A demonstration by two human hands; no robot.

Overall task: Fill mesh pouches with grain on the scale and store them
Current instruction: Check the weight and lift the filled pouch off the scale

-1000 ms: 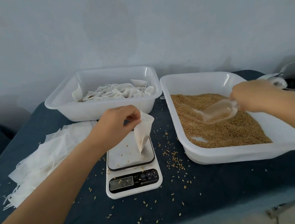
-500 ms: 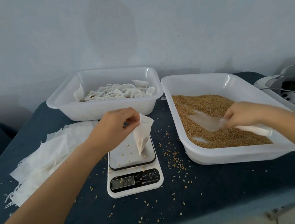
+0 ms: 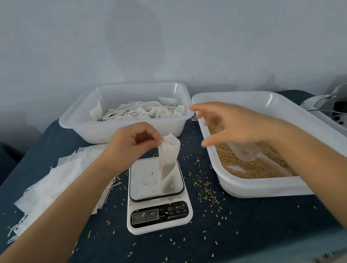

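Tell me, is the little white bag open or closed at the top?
Open. The left hand pinches the pouch by one top edge, and its mouth gapes above the scale.

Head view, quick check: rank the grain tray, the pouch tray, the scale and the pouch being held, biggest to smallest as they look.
1. Grain tray, largest, though it also sits nearer the camera than the pouch tray.
2. Pouch tray.
3. Scale.
4. Mesh pouch pinched by the left hand, clearly smallest.
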